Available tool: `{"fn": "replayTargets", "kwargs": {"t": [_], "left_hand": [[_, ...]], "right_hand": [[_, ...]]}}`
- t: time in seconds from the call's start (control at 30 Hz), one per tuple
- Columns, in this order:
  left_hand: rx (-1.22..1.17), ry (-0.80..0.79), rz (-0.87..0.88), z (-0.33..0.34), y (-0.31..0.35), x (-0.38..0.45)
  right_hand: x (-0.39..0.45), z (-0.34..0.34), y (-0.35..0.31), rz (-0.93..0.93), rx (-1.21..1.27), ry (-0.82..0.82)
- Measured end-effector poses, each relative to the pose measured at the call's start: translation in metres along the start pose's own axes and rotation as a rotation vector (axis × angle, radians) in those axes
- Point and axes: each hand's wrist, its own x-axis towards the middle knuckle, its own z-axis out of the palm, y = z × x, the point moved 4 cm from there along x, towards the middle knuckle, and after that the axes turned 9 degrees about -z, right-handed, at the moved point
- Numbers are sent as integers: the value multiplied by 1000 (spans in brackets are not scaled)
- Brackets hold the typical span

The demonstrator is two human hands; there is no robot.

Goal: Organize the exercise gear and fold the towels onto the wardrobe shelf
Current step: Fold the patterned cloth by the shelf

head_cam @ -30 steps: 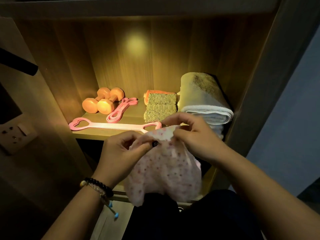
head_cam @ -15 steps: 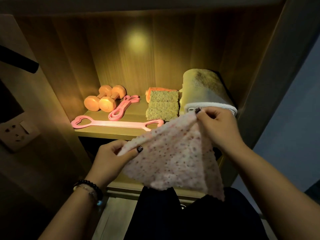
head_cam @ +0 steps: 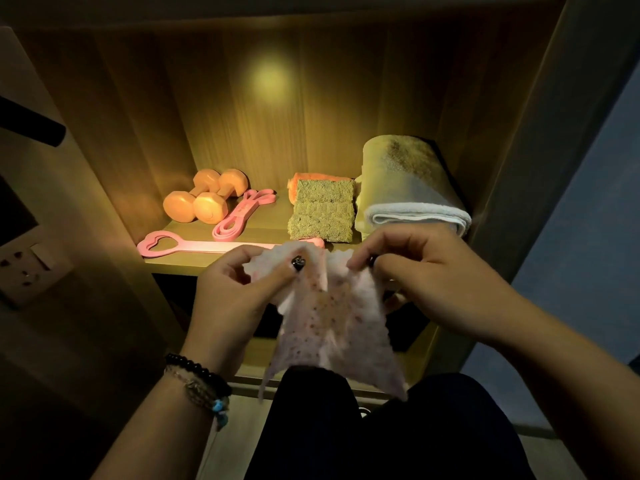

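Both hands have drawn back together since 0.5 s ago, gathering the spread cloth into a narrower hang. Left hand (head_cam: 235,299) and right hand (head_cam: 440,282) each pinch the top edge of the pink spotted towel (head_cam: 332,320), which droops in front of the wardrobe shelf (head_cam: 194,263). Along the shelf's front edge lies a pink heart-handled stretch band (head_cam: 180,244). Behind it, toward the back left corner, sit 2 orange dumbbells (head_cam: 204,200) beside a pink resistance band (head_cam: 242,213). A folded green towel (head_cam: 322,216) and a folded white towel (head_cam: 412,192) fill the right end.
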Motion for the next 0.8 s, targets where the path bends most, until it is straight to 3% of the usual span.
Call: {"fn": "replayTargets", "kwargs": {"t": [0.13, 0.4, 0.47, 0.63, 0.8], "left_hand": [[-80, -146, 45, 14, 13, -11], [-102, -124, 36, 20, 15, -21], [-85, -128, 29, 21, 14, -23], [-51, -198, 26, 29, 17, -28], [-43, -272, -10, 38, 15, -30]], "right_hand": [[-7, 5, -14, 24, 22, -192], [-4, -9, -10, -190, -357, 26], [-4, -10, -8, -216, -313, 54], [-3, -5, -7, -229, 27, -57], [0, -6, -9, -164, 59, -58]]}}
